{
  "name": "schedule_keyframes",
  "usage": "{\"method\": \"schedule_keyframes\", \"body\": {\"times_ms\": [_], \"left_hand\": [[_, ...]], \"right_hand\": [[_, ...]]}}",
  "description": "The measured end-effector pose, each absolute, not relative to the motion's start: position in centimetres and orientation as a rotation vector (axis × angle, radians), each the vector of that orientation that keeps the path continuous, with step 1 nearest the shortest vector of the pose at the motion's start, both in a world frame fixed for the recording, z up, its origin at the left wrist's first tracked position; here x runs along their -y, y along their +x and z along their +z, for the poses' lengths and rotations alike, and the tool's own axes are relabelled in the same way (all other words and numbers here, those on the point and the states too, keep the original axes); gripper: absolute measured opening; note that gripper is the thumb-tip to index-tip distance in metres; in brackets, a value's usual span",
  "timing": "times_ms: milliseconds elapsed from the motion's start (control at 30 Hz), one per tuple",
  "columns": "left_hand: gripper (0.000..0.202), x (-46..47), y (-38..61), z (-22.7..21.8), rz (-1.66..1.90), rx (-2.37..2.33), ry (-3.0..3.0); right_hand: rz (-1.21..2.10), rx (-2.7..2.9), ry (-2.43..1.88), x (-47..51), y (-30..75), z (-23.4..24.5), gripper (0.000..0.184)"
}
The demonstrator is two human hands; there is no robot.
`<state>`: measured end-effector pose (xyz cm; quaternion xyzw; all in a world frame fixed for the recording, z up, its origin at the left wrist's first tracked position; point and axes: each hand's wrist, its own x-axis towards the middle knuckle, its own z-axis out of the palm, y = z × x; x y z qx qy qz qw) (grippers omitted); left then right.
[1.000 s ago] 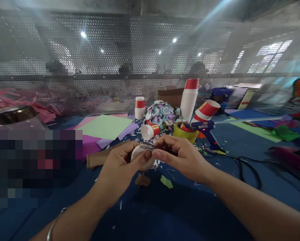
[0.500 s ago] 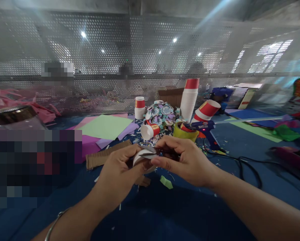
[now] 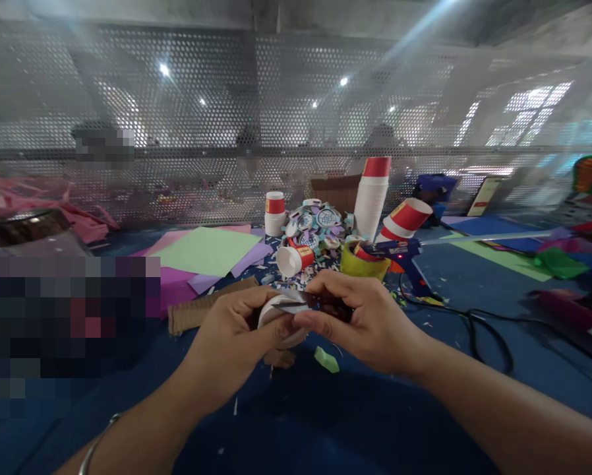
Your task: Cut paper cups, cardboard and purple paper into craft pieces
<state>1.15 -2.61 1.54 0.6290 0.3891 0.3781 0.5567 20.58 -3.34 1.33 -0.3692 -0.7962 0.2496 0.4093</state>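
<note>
My left hand (image 3: 236,333) is closed around a white paper cup (image 3: 271,315), held just above the blue table (image 3: 325,422). My right hand (image 3: 360,316) grips scissors (image 3: 300,302) with dark handles, and their metal blades meet the cup's rim. Both hands sit together at the middle of the view. Small paper scraps, a green one (image 3: 327,359) and a brown one (image 3: 279,358), lie on the table right below them.
Behind the hands are a yellow tape roll (image 3: 362,262), a blue glue gun (image 3: 405,254) with a black cord (image 3: 478,333), red-and-white cup stacks (image 3: 372,198), a lying cup (image 3: 296,258), decorated discs (image 3: 318,221), coloured paper sheets (image 3: 209,249) and a cardboard strip (image 3: 202,309). A perforated metal screen (image 3: 296,119) closes the back.
The hands have sunk slightly and the scissors have worked along the cup's rim; the cup has turned a little in my left hand. The rest is unchanged.
</note>
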Motion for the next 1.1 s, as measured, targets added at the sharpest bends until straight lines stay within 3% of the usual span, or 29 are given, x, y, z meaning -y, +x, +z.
{"method": "schedule_keyframes", "body": {"times_ms": [800, 1100], "left_hand": [[0.029, 2.3, 0.7, 1.9, 0.855, -0.982, 1.626], [0.026, 2.3, 0.6, 2.3, 0.774, -0.941, 1.519]], "right_hand": [[0.577, 2.013, -1.036, 3.3, 20.6, 1.6, 0.025], [0.707, 2.0, -1.047, 2.9, 20.7, 1.5, 0.03]]}}
